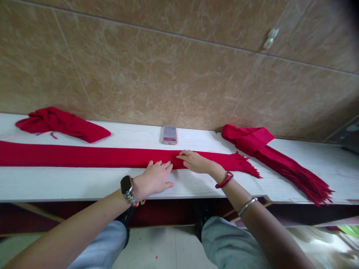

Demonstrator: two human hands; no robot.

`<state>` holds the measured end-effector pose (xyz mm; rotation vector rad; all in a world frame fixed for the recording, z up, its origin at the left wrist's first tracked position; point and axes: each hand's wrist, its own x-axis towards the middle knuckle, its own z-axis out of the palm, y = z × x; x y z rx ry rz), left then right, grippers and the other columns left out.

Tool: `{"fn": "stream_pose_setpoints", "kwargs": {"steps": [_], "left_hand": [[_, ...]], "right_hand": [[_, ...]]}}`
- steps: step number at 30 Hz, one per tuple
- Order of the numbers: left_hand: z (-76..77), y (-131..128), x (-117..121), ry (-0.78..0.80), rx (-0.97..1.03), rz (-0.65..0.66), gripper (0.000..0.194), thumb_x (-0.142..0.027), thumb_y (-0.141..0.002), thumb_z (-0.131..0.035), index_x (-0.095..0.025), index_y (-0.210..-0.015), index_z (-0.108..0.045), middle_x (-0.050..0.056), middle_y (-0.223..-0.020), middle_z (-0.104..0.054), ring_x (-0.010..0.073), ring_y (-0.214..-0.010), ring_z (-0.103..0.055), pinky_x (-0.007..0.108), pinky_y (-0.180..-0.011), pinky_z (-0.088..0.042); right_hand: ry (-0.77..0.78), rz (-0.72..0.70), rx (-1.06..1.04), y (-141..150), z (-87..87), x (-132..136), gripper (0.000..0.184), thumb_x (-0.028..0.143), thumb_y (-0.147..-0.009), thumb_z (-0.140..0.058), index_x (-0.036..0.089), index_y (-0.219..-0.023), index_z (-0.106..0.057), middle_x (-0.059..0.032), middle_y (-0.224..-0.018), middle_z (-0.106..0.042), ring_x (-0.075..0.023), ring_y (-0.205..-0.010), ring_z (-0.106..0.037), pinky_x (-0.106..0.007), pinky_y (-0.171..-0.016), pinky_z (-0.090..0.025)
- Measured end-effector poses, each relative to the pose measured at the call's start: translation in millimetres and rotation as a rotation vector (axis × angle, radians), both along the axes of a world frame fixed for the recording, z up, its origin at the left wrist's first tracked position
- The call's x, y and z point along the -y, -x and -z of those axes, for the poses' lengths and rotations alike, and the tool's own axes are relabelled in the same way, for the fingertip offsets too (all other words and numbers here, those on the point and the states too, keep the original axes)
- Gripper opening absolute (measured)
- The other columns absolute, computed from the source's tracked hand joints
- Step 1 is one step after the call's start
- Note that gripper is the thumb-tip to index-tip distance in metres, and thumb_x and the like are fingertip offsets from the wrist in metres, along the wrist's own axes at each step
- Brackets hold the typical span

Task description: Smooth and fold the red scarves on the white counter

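Both hands, left (pixel 157 178) with fingers slightly spread, right (pixel 193 161) with fingers loosely bent, touch the long red scarf (pixel 92 157).

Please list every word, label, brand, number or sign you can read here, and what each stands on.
No text can be read.
Phone: screen too blurred.
Watch: dark face, nothing legible.
Flat red scarf: no label visible.
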<state>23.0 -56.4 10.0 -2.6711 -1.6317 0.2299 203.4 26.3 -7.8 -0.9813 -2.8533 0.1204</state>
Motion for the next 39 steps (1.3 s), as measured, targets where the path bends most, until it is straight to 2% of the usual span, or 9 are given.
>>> {"fn": "stream_pose_setpoints", "kwargs": {"steps": [6, 12, 18, 24, 26, 29, 33, 35, 39], "left_hand": [[1.6, -0.2, 2.6, -0.091, 0.005, 0.042, 0.048, -0.043, -0.082, -0.053, -0.015, -0.120, -0.051, 0.014, -0.126, -0.049, 0.0297, -0.112, -0.045, 0.041, -0.089, -0.037], [-1.4, 5.2, 0.4, -0.028, 0.006, -0.024, 0.057, -0.049, -0.080, -0.053, -0.019, -0.127, -0.046, 0.018, -0.128, -0.043, 0.0344, -0.112, -0.042, 0.045, -0.088, -0.035], [-3.9, 3.7, 2.6, -0.031, -0.024, -0.078, 0.061, -0.056, -0.076, -0.054, -0.025, -0.127, -0.047, 0.018, -0.123, -0.047, 0.0359, -0.106, -0.045, 0.045, -0.085, -0.034], [-9.6, 2.7, 1.6, -0.011, -0.029, -0.060, 0.063, -0.058, -0.075, -0.054, -0.022, -0.127, -0.048, 0.019, -0.122, -0.049, 0.0353, -0.112, -0.043, 0.046, -0.091, -0.030], [-8.5, 4.8, -0.8, 0.022, 0.002, -0.054, 0.063, -0.058, -0.077, -0.052, -0.022, -0.128, -0.046, 0.020, -0.128, -0.045, 0.0362, -0.119, -0.037, 0.047, -0.096, -0.026], [-2.2, 10.7, -5.6, 0.116, 0.072, -0.058, 0.069, -0.059, -0.078, -0.050, -0.021, -0.134, -0.038, 0.020, -0.143, -0.024, 0.0382, -0.131, -0.019, 0.049, -0.100, -0.021], [4.5, 16.4, -8.9, 0.232, 0.110, -0.071, 0.078, -0.062, -0.076, -0.048, -0.020, -0.139, -0.026, 0.019, -0.148, -0.008, 0.0397, -0.133, -0.005, 0.052, -0.101, -0.020], [3.9, 16.0, -9.1, 0.230, 0.111, -0.074, 0.074, -0.062, -0.079, -0.044, -0.021, -0.138, -0.027, 0.018, -0.147, -0.012, 0.0394, -0.133, -0.007, 0.053, -0.100, -0.022], [1.9, 9.4, -12.9, 0.101, 0.116, -0.085, 0.058, -0.056, -0.087, -0.032, -0.019, -0.131, -0.038, 0.019, -0.141, -0.031, 0.0372, -0.130, -0.023, 0.053, -0.096, -0.028]], "right_hand": [[0.062, -0.124, -0.040, 12.8, -7.7, -8.3, 0.042, 0.002, -0.076, -0.036, 0.011, -0.108, -0.062, -0.0106, -0.108, -0.061, -0.0175, -0.101, -0.054, -0.032, -0.094, -0.041], [0.004, 0.020, -0.046, 18.1, -10.7, -10.5, 0.044, -0.002, -0.072, -0.038, 0.010, -0.106, -0.063, -0.0122, -0.106, -0.061, -0.0173, -0.097, -0.056, -0.031, -0.090, -0.042], [0.094, -0.072, -0.046, 22.2, -12.5, -10.5, 0.040, -0.002, -0.072, -0.039, 0.012, -0.094, -0.068, -0.0073, -0.094, -0.067, -0.0148, -0.088, -0.059, -0.025, -0.085, -0.044], [-0.021, 0.081, -0.126, 23.1, -4.1, -21.9, 0.042, -0.002, -0.072, -0.039, 0.011, -0.101, -0.066, -0.0107, -0.104, -0.065, -0.0170, -0.097, -0.058, -0.028, -0.089, -0.042], [0.015, 0.029, -0.157, 25.7, -7.7, -20.7, 0.041, -0.002, -0.071, -0.039, 0.012, -0.097, -0.068, -0.0088, -0.100, -0.067, -0.0160, -0.094, -0.059, -0.027, -0.088, -0.043], [0.109, -0.040, -0.108, 30.5, -10.0, -19.3, 0.039, -0.001, -0.071, -0.040, 0.015, -0.092, -0.070, -0.0050, -0.094, -0.069, -0.0150, -0.089, -0.061, -0.026, -0.086, -0.045], [0.019, 0.120, -0.131, 26.9, 0.1, -29.7, 0.042, -0.002, -0.071, -0.040, 0.012, -0.101, -0.066, -0.0102, -0.103, -0.066, -0.0176, -0.097, -0.059, -0.030, -0.089, -0.044], [-0.040, 0.155, -0.183, 21.9, 7.0, -34.9, 0.042, -0.001, -0.073, -0.040, 0.009, -0.107, -0.063, -0.0134, -0.108, -0.064, -0.0188, -0.102, -0.057, -0.033, -0.092, -0.043], [-0.092, 0.073, -0.299, 17.6, 20.0, -29.4, 0.041, 0.013, -0.085, -0.038, 0.013, -0.125, -0.049, -0.0135, -0.125, -0.053, -0.0187, -0.116, -0.048, -0.038, -0.098, -0.039]]}}
